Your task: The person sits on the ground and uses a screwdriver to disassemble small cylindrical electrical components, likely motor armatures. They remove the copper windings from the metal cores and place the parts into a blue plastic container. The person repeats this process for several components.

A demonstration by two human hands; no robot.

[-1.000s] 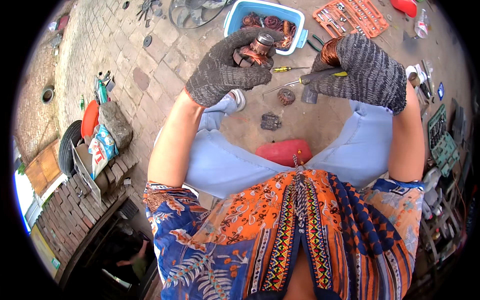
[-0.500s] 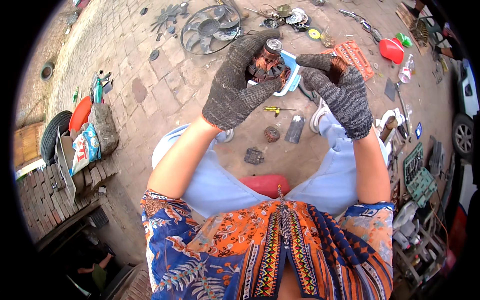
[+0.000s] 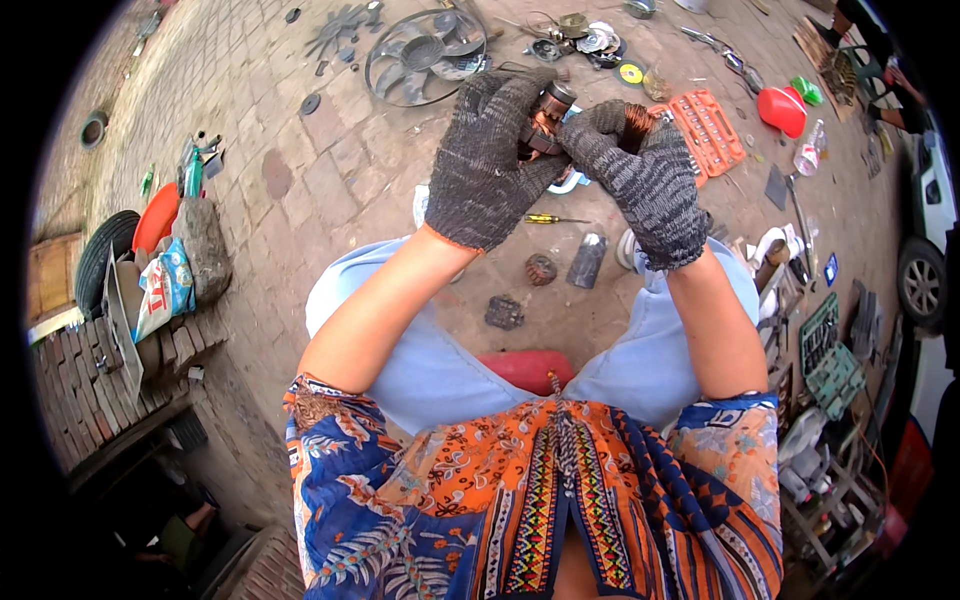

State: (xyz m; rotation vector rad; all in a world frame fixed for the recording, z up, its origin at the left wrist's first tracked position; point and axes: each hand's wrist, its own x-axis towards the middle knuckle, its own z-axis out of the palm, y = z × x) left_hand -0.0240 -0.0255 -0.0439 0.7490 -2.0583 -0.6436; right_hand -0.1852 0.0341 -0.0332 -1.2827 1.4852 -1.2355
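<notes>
In front of me my left hand (image 3: pixel 482 170), in a dark grey knit glove, is closed around a motor armature (image 3: pixel 546 128). The armature has copper windings and a cylindrical end that points up and away. My right hand (image 3: pixel 645 190), gloved the same way, is closed with a bundle of copper wire (image 3: pixel 637 124) in its curled fingers. Its fingertips meet the armature's right side, where the exact contact is hidden. Behind both hands a pale blue-and-white container (image 3: pixel 571 183) is mostly covered.
Between my feet lie a yellow screwdriver (image 3: pixel 545 219), a dark cylinder (image 3: pixel 587 260), a small round wound part (image 3: pixel 541 269) and a dark block (image 3: pixel 504 312). Beyond are a fan (image 3: pixel 424 52) and an orange socket tray (image 3: pixel 708 133). A green tool case (image 3: pixel 832 365) is at right.
My right hand has moved left until its fingers reach the armature. The armature has tilted in my left hand, which has shifted slightly right. The copper wire stays in my right hand.
</notes>
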